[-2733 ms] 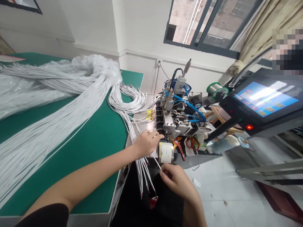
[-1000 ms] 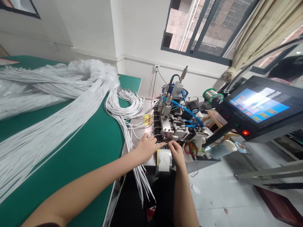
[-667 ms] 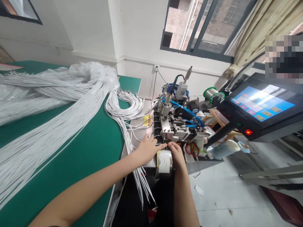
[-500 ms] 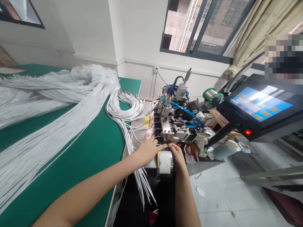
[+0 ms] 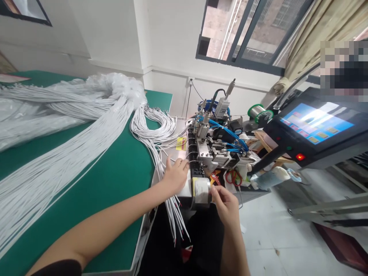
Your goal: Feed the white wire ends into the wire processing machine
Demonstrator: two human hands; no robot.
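My left hand (image 5: 176, 174) rests palm-down at the machine's front edge, fingers loosely spread over a thin white wire (image 5: 189, 153) that runs toward the black clamp row; whether it pinches the wire I cannot tell. My right hand (image 5: 225, 201) sits at five o'clock from it, fingers curled together just beside the white roll (image 5: 201, 189), which is wrapped in a printed label; I cannot make out anything gripped. The wires are slim, white-sheathed, with bared reddish tips, and a bunch of them (image 5: 175, 214) hangs off the tabletop (image 5: 115, 172) edge at six o'clock of my left hand. The wire-processing machine (image 5: 215, 142) stands at one o'clock, the touchscreen (image 5: 316, 122) at three.
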